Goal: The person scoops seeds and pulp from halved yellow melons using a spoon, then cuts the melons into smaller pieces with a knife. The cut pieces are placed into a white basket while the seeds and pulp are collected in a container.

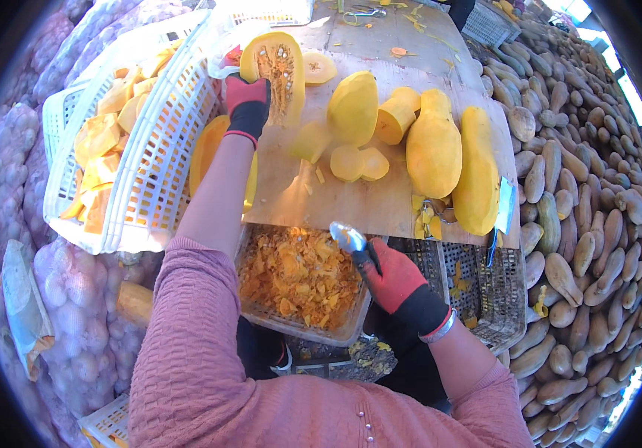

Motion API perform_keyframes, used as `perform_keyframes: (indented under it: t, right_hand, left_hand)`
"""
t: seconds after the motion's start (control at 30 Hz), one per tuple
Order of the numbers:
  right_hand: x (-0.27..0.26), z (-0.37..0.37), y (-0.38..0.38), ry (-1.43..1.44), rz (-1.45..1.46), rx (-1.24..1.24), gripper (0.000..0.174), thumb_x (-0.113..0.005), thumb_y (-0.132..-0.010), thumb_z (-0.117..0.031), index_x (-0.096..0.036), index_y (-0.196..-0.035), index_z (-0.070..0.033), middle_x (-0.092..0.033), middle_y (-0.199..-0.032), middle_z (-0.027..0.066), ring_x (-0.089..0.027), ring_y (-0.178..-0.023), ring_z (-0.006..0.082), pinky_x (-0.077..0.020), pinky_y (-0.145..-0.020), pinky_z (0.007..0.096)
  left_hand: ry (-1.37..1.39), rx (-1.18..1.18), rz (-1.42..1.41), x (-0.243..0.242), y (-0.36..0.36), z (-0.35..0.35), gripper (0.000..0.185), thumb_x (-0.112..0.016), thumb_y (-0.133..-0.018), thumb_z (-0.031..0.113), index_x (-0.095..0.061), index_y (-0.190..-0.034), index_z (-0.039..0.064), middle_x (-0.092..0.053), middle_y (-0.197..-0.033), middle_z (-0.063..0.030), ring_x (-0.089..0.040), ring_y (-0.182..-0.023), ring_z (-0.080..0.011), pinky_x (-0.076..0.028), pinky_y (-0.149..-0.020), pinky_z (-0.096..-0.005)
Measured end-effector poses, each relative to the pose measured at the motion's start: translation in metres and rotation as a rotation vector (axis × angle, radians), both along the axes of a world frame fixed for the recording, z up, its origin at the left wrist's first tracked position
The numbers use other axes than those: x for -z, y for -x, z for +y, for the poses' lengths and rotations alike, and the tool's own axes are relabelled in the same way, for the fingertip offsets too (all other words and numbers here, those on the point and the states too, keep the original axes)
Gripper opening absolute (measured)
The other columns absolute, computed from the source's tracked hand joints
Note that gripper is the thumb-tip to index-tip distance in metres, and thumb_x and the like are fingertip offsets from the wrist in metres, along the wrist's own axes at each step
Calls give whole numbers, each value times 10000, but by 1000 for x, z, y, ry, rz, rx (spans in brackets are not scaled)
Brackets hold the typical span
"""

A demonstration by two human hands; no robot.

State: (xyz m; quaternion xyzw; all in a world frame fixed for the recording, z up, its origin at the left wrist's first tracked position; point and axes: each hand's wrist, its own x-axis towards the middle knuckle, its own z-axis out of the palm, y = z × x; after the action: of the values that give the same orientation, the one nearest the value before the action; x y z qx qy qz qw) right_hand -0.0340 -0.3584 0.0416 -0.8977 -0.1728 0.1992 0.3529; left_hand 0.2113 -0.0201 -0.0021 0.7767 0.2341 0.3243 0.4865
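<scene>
My left hand (247, 106), in a red and black glove, grips the left edge of a halved squash (287, 73). The seeds and stringy pulp show on its cut face; my fingertips are hidden. In my right hand (396, 277), also gloved, is a metal spoon (348, 237), its bowl pointing up and left over a crate (321, 336) of scooped orange pulp and seeds. Another squash half (205, 148), hollow inside, lies partly behind my left forearm. Right of the held half are a peeled squash piece (353, 109) and cut round slices (347, 163).
Left stands a white plastic basket (158, 151) of squash chunks (100, 137). Peeled whole squashes (434, 145), a blue-handled knife (503, 210) and a peeler (428, 215) rest on the wooden board (366, 207). Unpeeled squashes (578, 252) are heaped right; net sacks (69, 313) stand left.
</scene>
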Motion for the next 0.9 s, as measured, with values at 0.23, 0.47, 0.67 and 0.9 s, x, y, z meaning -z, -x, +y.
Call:
perform_keyframes:
  t: [0.23, 0.47, 0.67, 0.9]
  right_hand:
    - [51, 31, -25, -457, 275, 286, 336, -473, -1051, -358, -536, -1110, -33, -672, -968, 217, -655, -868, 434, -499, -744, 494]
    - [77, 92, -84, -877, 510, 526, 495, -412, -1057, -506, -481, -1307, -84, -638, -1090, 105, -643, -829, 232, -515, -720, 374]
    - [112, 105, -109, -664, 236, 509, 487, -398, -1068, -481, -497, -1292, -60, -643, -1006, 100, -661, -834, 231, -522, -725, 387]
    - [85, 112, -76, -860, 294, 512, 391, -462, -1060, -396, -522, -1189, -32, -648, -962, 129, -682, -777, 278, -504, -638, 396]
  left_hand:
    - [191, 64, -316, -7, 132, -17, 388, -668, -813, 48, -530, -1174, 14, -654, -1010, -120, -642, -903, -233, -507, -837, -356]
    - [335, 186, -284, 25, 198, -94, 485, -614, -796, -22, -447, -1251, 0, -575, -1102, -129, -578, -986, -196, -488, -865, -329]
    - [268, 380, -179, 47, 203, -81, 635, -697, -737, -21, -461, -1326, 16, -553, -1238, -113, -548, -1174, -229, -444, -1030, -356]
    - [187, 729, -71, 19, 197, -47, 585, -577, -804, -30, -554, -1381, 60, -601, -1330, -92, -551, -1246, -194, -425, -1071, -320]
